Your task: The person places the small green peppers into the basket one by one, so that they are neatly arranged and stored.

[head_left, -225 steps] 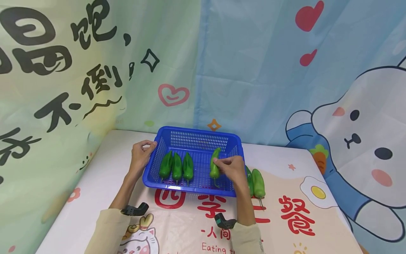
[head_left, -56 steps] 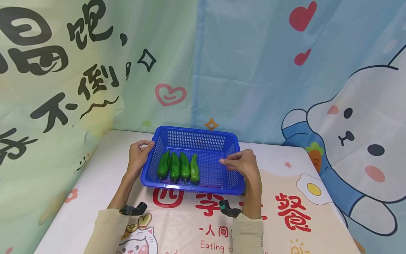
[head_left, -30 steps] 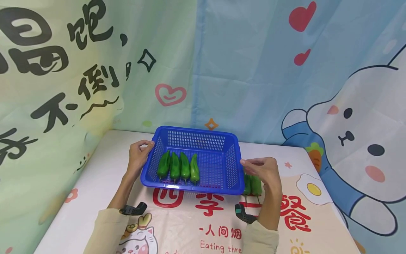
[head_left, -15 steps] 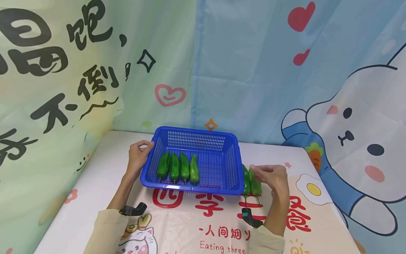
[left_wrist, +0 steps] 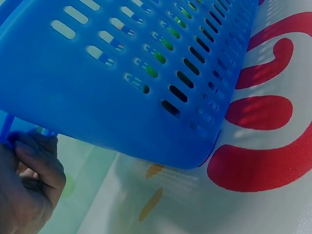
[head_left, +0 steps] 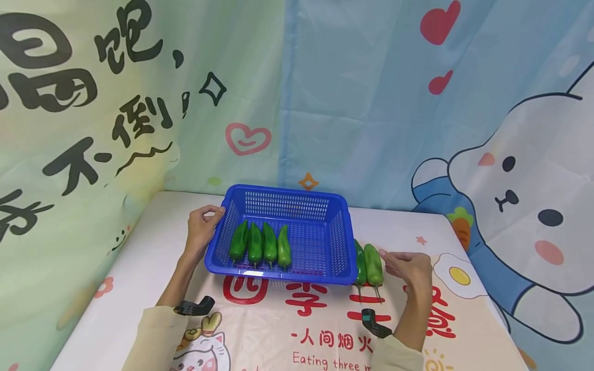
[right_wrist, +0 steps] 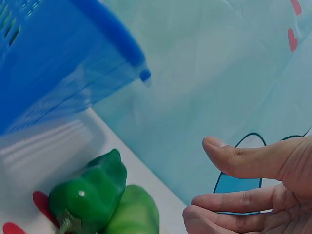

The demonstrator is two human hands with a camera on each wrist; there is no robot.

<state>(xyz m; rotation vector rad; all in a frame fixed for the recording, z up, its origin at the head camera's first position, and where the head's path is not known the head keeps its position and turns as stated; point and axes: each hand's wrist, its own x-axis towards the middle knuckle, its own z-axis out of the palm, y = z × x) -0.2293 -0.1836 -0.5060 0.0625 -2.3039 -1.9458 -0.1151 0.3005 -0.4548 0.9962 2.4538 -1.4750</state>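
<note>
My left hand (head_left: pixel 201 226) grips the left rim of a blue plastic basket (head_left: pixel 315 280); the left wrist view shows its fingers (left_wrist: pixel 41 163) curled at the basket's edge. Inside, at the left, several green peppers (head_left: pixel 256 245) lie side by side, stems toward me. To the right of the basket two more peppers rest on the table: a darker one (right_wrist: pixel 90 195) partly behind the basket wall and a lighter green pepper (head_left: pixel 373 265). My right hand (head_left: pixel 410 268) is just right of the lighter pepper, holding nothing, thumb and fingers apart in the right wrist view.
The table is covered with a printed cloth (head_left: pixel 325 319) bearing red characters and cartoon figures. A printed fabric backdrop (head_left: pixel 362 103) rises behind and at the left of the table. Each wrist wears a black camera mount.
A fourth pepper was laid in the basket beside the other three and let go. The right hand then moved out over the rim, to the right of the two outside peppers. The left hand stayed.
</note>
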